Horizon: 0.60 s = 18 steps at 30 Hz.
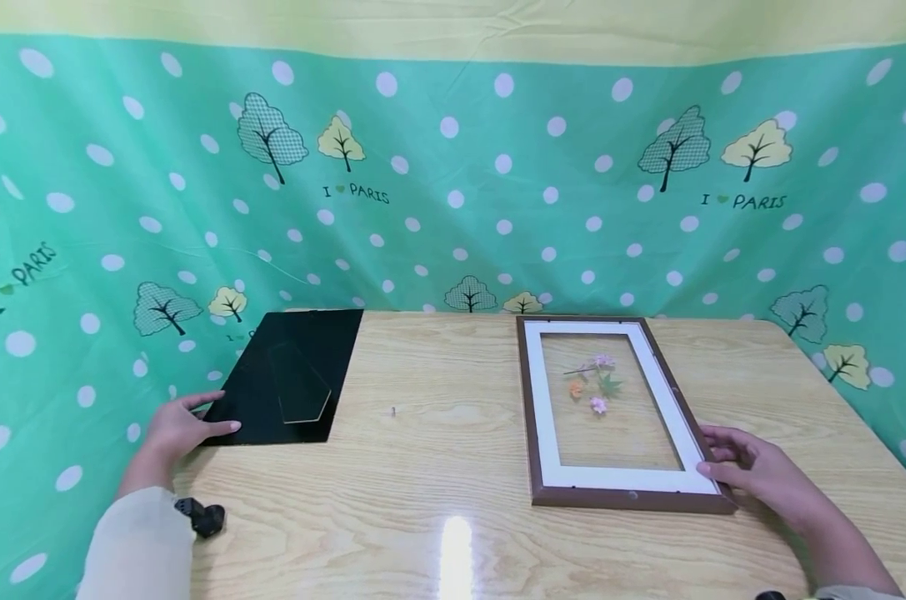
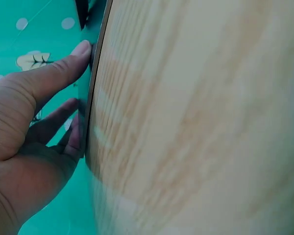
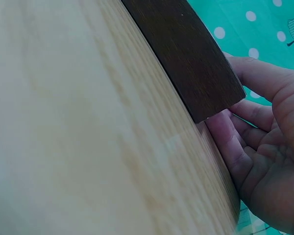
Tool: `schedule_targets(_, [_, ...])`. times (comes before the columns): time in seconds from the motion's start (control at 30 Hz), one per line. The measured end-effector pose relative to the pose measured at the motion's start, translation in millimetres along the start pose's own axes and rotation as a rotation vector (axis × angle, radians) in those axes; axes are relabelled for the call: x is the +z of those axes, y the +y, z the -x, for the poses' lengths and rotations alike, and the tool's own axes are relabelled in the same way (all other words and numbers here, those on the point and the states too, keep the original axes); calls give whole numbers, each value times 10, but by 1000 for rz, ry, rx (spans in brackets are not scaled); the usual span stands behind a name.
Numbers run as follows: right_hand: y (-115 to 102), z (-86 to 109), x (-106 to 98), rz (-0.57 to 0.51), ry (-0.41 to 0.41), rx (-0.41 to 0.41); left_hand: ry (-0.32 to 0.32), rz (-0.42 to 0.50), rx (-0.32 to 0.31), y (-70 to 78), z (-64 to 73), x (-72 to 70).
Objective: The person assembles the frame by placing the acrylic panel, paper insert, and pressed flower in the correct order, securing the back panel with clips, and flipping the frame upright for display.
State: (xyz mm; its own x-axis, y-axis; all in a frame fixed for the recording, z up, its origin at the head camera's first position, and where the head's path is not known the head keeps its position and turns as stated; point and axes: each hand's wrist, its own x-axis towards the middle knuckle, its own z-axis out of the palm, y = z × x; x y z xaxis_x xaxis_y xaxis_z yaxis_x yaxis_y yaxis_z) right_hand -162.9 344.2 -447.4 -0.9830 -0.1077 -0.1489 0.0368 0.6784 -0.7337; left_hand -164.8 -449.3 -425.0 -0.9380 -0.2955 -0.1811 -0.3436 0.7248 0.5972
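On the left of the table, a black picture-frame backing board (image 1: 250, 400) lies with its easel stand (image 1: 300, 392) folded flat on top. My left hand (image 1: 178, 429) holds its front left corner, thumb over the top and the other fingers at the edge, partly hidden by the board in the left wrist view. To the right lies a brown picture frame (image 1: 588, 498) with a white mat (image 1: 618, 479) and a see-through middle showing small pink and orange flowers (image 1: 598, 405) and a green leaf. My right hand (image 1: 760, 471) grips the frame's near right corner, thumb on top, fingers against its side and underneath.
Between board and frame, a tiny metallic piece (image 1: 393, 411) sits on the wooden table (image 1: 437, 475). A green dotted cloth (image 1: 422, 167) hangs behind the table and along both sides. A light reflection shows near the front.
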Motion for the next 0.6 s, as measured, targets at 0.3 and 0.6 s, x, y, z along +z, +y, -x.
schedule_targets(0.3, [1, -10, 5, 12, 11, 16, 35, 167, 7, -48, 3, -28])
schedule_targets(0.6, [-2, -10, 1, 8, 8, 2, 10, 234, 34, 21, 64, -88])
